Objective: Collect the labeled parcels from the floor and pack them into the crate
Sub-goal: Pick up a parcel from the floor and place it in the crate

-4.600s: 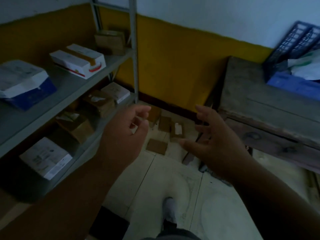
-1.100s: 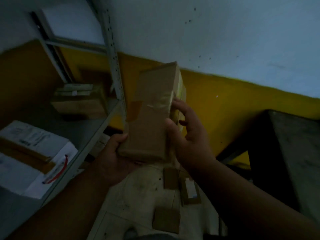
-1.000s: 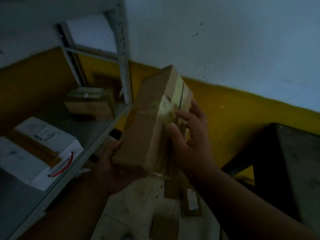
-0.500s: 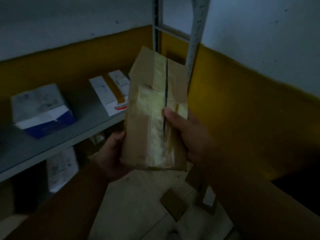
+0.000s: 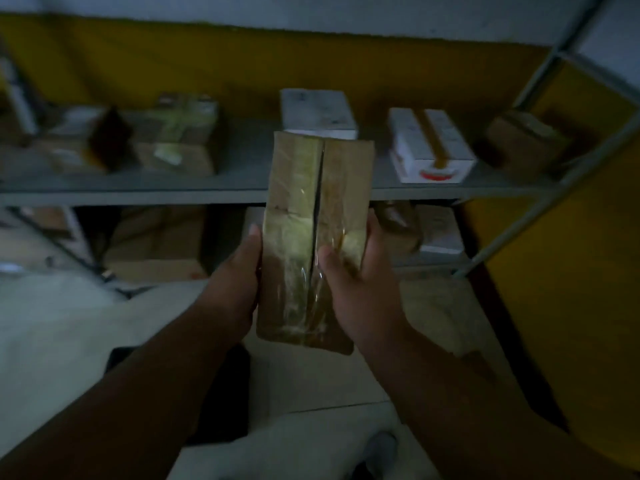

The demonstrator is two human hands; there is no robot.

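I hold a flat brown cardboard parcel [image 5: 311, 216] upright in front of me, its taped seam facing me and running top to bottom. My left hand [image 5: 239, 271] grips its left edge. My right hand [image 5: 360, 285] grips the right edge, thumb pressed on the taped face near the seam. No label shows on this side. The crate and the parcels on the floor are out of view.
A grey metal shelf rack [image 5: 138, 187] stands straight ahead with white boxes [image 5: 429, 147] and brown boxes [image 5: 180, 140] on its upper shelf and more boxes below. A yellow-and-white wall runs behind and to the right. Pale tiled floor [image 5: 59, 341] lies underfoot.
My view has swung left, from the corner to facing the shelf rack. The parcel stays in both hands and now stands square to me; the floor parcels have left the view.
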